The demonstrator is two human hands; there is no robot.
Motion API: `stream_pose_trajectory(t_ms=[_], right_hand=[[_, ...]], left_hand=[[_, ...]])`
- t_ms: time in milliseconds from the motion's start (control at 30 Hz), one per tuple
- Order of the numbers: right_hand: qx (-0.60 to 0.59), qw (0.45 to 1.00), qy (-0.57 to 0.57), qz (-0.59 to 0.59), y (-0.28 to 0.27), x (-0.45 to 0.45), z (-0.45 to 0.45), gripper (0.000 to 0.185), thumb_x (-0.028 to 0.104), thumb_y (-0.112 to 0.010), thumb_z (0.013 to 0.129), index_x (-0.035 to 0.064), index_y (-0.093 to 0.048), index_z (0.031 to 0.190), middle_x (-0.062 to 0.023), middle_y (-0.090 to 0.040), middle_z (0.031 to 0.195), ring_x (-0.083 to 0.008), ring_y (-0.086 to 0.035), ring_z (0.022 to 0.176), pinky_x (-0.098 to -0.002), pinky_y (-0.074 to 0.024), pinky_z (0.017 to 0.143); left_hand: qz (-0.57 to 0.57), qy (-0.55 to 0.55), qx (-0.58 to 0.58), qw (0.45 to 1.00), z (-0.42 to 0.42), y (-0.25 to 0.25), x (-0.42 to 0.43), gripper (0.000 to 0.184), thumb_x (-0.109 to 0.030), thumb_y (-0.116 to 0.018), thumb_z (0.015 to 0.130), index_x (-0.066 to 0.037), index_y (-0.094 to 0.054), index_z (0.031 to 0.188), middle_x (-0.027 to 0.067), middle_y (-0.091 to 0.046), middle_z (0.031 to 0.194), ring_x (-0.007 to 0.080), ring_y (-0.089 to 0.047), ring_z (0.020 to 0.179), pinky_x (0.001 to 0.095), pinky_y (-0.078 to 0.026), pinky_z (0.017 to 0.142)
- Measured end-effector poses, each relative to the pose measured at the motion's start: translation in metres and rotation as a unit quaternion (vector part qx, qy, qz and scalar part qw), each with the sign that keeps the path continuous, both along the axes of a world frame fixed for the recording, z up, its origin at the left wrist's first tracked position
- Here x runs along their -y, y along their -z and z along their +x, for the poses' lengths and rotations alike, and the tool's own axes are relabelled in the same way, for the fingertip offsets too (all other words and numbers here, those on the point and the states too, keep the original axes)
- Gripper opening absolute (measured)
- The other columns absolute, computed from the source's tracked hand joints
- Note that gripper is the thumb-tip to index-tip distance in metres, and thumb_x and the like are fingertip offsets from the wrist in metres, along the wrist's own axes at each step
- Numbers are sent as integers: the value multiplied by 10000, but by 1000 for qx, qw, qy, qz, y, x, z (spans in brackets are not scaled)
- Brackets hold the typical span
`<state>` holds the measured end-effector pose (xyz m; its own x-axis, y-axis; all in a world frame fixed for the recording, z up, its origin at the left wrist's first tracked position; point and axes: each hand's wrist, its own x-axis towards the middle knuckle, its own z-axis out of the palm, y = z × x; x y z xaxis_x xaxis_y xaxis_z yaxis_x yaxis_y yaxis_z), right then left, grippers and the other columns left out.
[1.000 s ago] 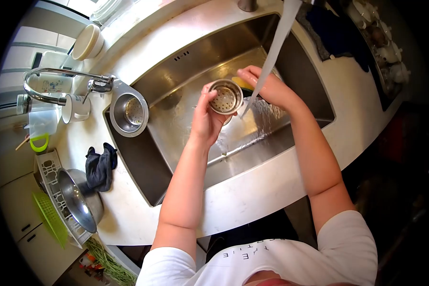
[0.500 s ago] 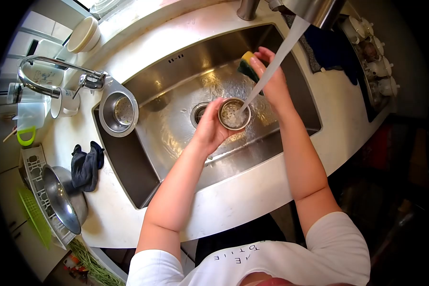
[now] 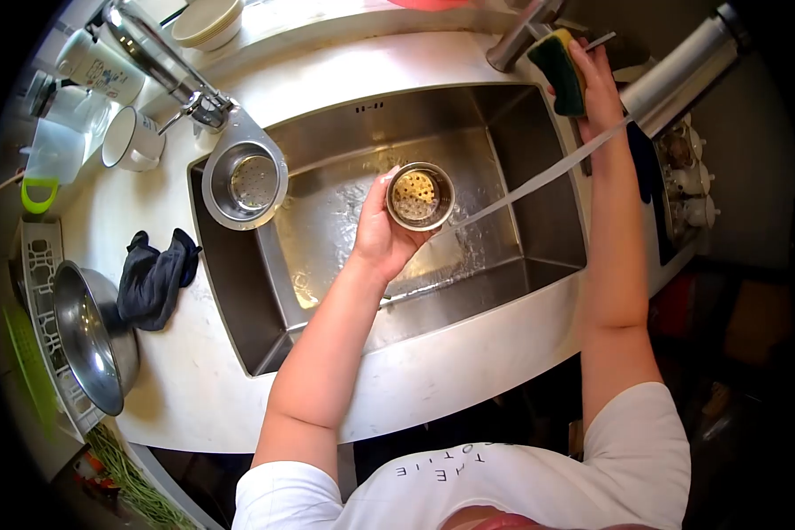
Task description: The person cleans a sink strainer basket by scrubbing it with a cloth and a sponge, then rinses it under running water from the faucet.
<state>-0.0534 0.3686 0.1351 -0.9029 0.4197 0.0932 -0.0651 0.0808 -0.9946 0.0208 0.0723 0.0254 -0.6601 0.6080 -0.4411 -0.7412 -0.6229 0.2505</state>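
Note:
My left hand (image 3: 385, 231) is wrapped round a small round metal strainer (image 3: 420, 196) with a perforated bottom, held up over the steel sink (image 3: 327, 150). My right hand (image 3: 599, 88) is at the faucet (image 3: 680, 75), at the back right, gripping a yellow and dark green sponge (image 3: 558, 72). Part of its fingers lies beside a thin metal lever (image 3: 601, 41). A stream of water (image 3: 548, 175) runs slantwise from the faucet into the sink, passing just right of the strainer.
A metal cup insert (image 3: 246, 185) sits at the sink's left corner. Left of it are a white mug (image 3: 133, 140), a dark cloth (image 3: 157, 278) and a steel bowl (image 3: 93, 336). Bowls (image 3: 208, 22) stand behind; a rack with teacups (image 3: 685, 177) is at the right.
My right hand has moved with the sponge from over the sink up to the faucet. The strainer, still in my left hand, is no longer under the stream. The view has shifted.

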Motion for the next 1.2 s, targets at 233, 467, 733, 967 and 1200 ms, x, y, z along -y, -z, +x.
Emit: stream_pose_trajectory(t_ms=[233, 467, 733, 967, 1200], right_hand=[[32, 998, 45, 42, 7, 39, 78, 449, 290, -594, 976, 84, -453, 1349, -77, -582, 1161, -129, -613, 994, -263, -526, 735], [101, 990, -87, 37, 39, 110, 151, 329, 95, -568, 908, 54, -551, 1234, -68, -579, 1131, -143, -606, 978, -266, -494, 861], [-172, 820, -273, 473, 36, 141, 111, 380, 80, -756, 710, 70, -672, 1080, -108, -627, 1156, -318, -611, 1060, -408, -514, 893], [-81, 697, -320, 637, 11, 142, 115, 443, 118, -695, 760, 152, -635, 1198, -11, -615, 1153, -243, -583, 919, -354, -461, 762], [-56, 812, -238, 530, 39, 164, 117, 392, 74, -717, 784, 90, -648, 1170, -97, -610, 1063, -248, -591, 866, -355, -498, 767]], left_hand=[[-157, 10, -151, 976, -2, -9, 3, 345, -333, -534, 978, -122, -596, 1243, -1, -619, 1029, 98, -580, 945, 257, -469, 816], [-127, -4, -87, 988, 1, -10, 3, 338, -417, -453, 1019, -164, -597, 1191, 16, -638, 1156, 164, -643, 1015, 319, -528, 851], [-64, 20, -48, 997, 3, -6, 7, 364, -466, -409, 1030, -167, -601, 1109, -1, -645, 1014, 138, -628, 963, 328, -525, 800], [-152, -24, -85, 984, 2, -15, 5, 385, -465, -417, 1019, -135, -598, 1099, 32, -647, 1028, 137, -638, 934, 320, -557, 770], [-206, -61, -172, 961, 11, -10, -10, 379, -398, -408, 1027, -94, -632, 995, 6, -633, 911, 83, -580, 854, 244, -472, 712]])
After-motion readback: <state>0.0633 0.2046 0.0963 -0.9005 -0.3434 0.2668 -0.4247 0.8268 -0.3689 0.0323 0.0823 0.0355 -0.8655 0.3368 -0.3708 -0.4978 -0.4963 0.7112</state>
